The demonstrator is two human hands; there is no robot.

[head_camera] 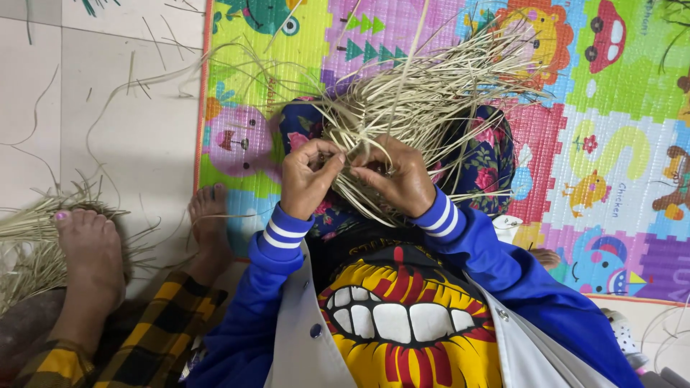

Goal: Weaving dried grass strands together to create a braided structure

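A: Start with the biggest thing. What is underneath it all?

B: A bright foam play mat printed with cartoon animals [611, 201]; its left edge meets a pale tiled floor [108, 129]. A second person's bare feet [90, 251], above yellow-and-black checked trousers, rest just off that edge, near a loose pile of dry straw-coloured strips [29, 237].

A: And the work itself?

B: A half-woven bundle of pale, flat dried reed strips [410, 93], fanning out over the lap, which is covered in dark floral cloth [489, 158], near the mat's left edge. The loose ends spray toward the mat's far edge.

A: What are the hands doing?

B: Both wear blue sleeves with white-striped cuffs. The left hand [305, 179] is curled nearly closed, thumb and fingertips pinching a few strips. The right hand [399, 179] is also curled, fingers folded over the woven part, close beside the left.

A: How would it handle?

B: Light, I'd judge, springy along the length, yet brittle if creased sharply. Smooth strips may slide against each other, so hold it at the tight woven base, not by the free ends.
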